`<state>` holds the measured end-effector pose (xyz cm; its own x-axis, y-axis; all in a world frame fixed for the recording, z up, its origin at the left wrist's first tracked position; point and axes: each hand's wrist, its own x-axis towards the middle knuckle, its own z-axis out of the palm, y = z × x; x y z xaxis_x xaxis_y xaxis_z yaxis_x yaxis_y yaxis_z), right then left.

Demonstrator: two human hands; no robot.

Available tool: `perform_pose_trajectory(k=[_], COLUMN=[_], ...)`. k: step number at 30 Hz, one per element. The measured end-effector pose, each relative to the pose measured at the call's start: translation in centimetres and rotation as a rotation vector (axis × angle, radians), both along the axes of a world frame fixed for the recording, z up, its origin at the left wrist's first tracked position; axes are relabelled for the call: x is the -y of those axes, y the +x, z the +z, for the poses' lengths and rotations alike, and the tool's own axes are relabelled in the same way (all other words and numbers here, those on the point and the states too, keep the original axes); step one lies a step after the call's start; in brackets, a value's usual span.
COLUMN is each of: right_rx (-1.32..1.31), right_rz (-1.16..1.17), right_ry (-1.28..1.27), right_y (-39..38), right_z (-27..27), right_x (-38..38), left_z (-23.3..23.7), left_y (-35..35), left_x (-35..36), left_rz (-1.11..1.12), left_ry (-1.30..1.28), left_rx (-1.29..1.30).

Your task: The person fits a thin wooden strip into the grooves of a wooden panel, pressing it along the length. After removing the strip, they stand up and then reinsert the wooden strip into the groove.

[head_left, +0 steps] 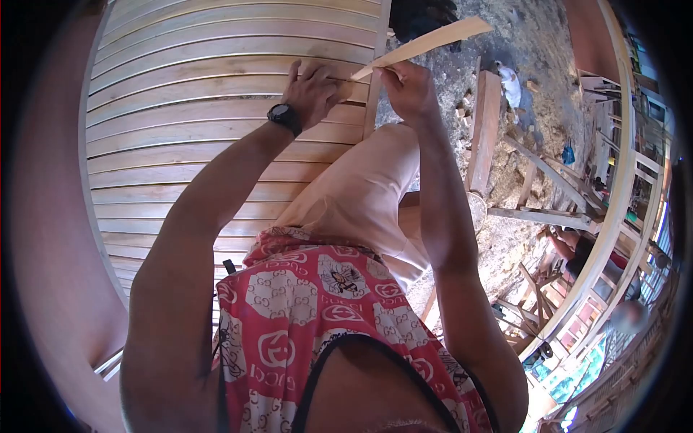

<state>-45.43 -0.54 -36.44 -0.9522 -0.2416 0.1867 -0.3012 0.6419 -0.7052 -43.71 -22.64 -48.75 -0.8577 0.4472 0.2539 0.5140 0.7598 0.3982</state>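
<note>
A slatted wooden panel (216, 112) lies under my left hand (312, 95), which wears a dark watch. The fingers of that hand are apart and rest on or just over the slats near the panel's right side. My right hand (410, 90) pinches a thin, pale wood strip (433, 45) close to its narrow end. The strip's narrow tip is over the panel by its edge board (373, 101), and its wider end extends up to the right, past the panel. Part of the strip's lower edge is hidden by my right fingers.
A wooden beam (485, 130) and several braces stand right of my right arm, above a ground strewn with shavings (538, 115). A white object (510, 86) lies there. Farther right, another person (577, 249) is near wooden frames (613, 195).
</note>
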Motion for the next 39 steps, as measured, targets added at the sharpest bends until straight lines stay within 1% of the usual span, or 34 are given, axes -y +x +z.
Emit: perform_pose_trajectory(k=[3, 7, 9, 11, 12, 13, 14, 15, 16, 17, 20, 23, 26, 29, 32, 35, 39], right_rx=[0.048, 0.027, -0.113, -0.085, -0.058, -0.064, -0.054, -0.042, -0.004, -0.006, 0.010, 0.058, 0.010, -0.021, 0.009, 0.003, 0.012], right_rz=[-0.034, -0.038, -0.115, -0.109, -0.108, -0.111, -0.102, -0.093, -0.094, -0.093, -0.059, -0.076, -0.082, -0.071, -0.068, -0.066, -0.076], right_ry=[-0.022, -0.047, -0.158, -0.152, -0.144, -0.144, -0.105, -0.067, -0.050, -0.048, -0.096, -0.099, -0.082, -0.074, -0.083, -0.111, -0.120], right_y=[0.0, -0.5, -0.8, -0.7, -0.4, 0.2, 0.8, 1.5, 2.2, 2.7, 3.7, 4.6, 5.0, 5.3, 5.4, 5.4, 5.4], right_z=[0.3, -0.1, 0.8, 2.9, 3.8, 3.9, 3.4, 2.9, 2.7, 2.2, 1.1, 0.1, -0.7, -0.7, -0.6, -0.5, -1.1], right_x=[0.0, -0.1, -0.4, -0.6, -0.7, -0.6, -0.4, -0.1, 0.3, 0.6, 1.2, 1.3, 1.2, 1.1, 1.1, 1.3, 1.1], left_z=[0.2, 0.4, 0.6, 0.0, 0.7, 1.6, 2.4, 3.1, 3.7, 3.9, 4.1, 4.1, 3.8, 3.3, 3.0, 2.6, 2.5], left_y=[0.0, 0.0, -0.1, -0.1, -0.1, -0.2, -0.3, -0.3, -0.4, -0.5, -0.6, -0.4, -0.4, -0.5, -0.5, -0.4, -0.3], left_x=[0.0, 0.1, 0.1, 0.1, 0.2, 0.5, 0.7, 0.8, 1.0, 1.1, 1.2, 1.2, 1.3, 1.4, 1.4, 1.4, 1.1], left_rz=[-0.010, -0.030, -0.031, -0.039, -0.042, -0.075, -0.107, -0.109, -0.143, -0.177, -0.221, -0.216, -0.215, -0.235, -0.232, -0.233, -0.238], left_ry=[-0.014, -0.035, -0.046, -0.034, -0.033, -0.077, -0.120, -0.119, -0.154, -0.189, -0.211, -0.174, -0.178, -0.154, -0.133, -0.172, -0.199], left_rx=[0.008, 0.011, 0.025, -0.006, -0.009, 0.062, 0.132, 0.128, 0.185, 0.244, 0.273, 0.259, 0.225, 0.249, 0.213, 0.147, 0.160])
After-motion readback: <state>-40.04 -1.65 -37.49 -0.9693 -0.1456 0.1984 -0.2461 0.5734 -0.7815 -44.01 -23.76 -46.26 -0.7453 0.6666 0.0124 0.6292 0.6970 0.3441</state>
